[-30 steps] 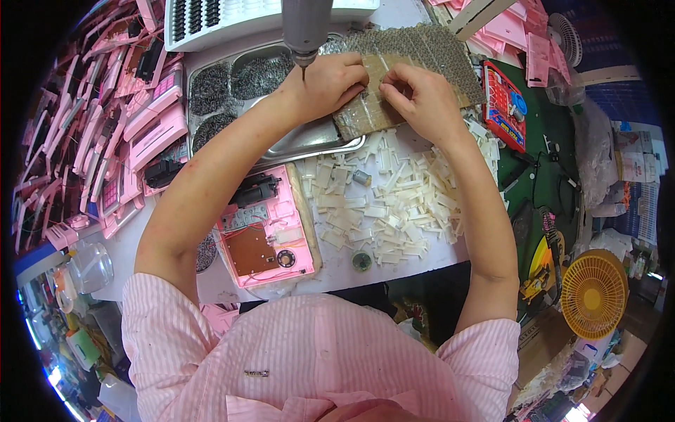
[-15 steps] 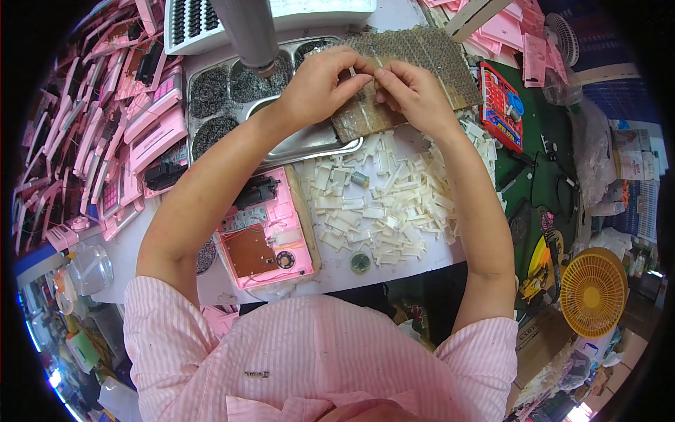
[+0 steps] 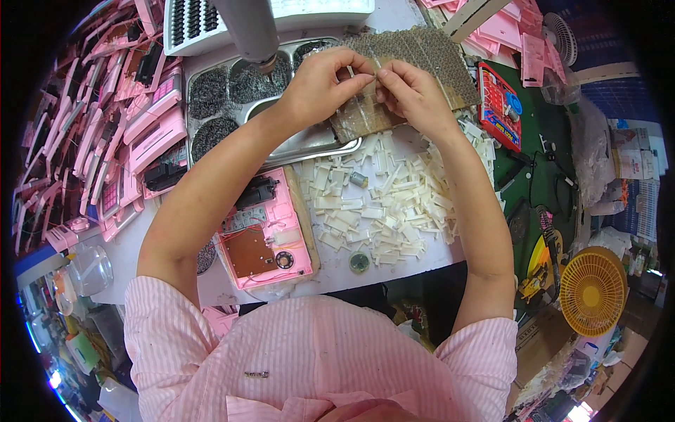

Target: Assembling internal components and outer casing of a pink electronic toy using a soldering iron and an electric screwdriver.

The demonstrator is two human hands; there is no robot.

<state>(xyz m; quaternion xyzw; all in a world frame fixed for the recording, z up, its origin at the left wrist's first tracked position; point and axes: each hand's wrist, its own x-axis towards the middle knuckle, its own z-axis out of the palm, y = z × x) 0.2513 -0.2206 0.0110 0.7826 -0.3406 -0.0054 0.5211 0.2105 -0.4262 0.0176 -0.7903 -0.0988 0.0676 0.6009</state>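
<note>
Both my hands are up over the brown pad [image 3: 429, 60], the fingertips brought almost together above its left half. My left hand [image 3: 325, 86]: fingers curled, thumb near the forefinger, a narrow pinch pointing right. My right hand [image 3: 415, 91]: fingers bent inward, thumb along the forefinger, tips facing the left ones. Cannot tell whether either pinch has closed fully or has hold of some small piece; too little shows between the tips.

The pad lies aslant at the far side of the bench [image 3: 334, 274], clear film over its left part, its left end overlapping the metal tray [image 3: 346, 150]. Dark small bits fill several of the tray's hollows. A grey powered screwdriver [image 3: 247, 28] hangs tip down over the tray, left of my left hand.

Nearer me, below my left forearm: an open pink case [image 3: 299, 228], with a brown board [image 3: 249, 253], wires and a round black speaker [image 3: 285, 260] inside. To its right, a loose heap of white plastic pieces [image 3: 404, 225], a small motor [image 3: 358, 180] among them, and a little round tub [image 3: 359, 262] near the bench's front edge. Right of the pad, a red box [image 3: 498, 105]. Far left, pink casings [image 3: 151, 133] piled in quantity
</note>
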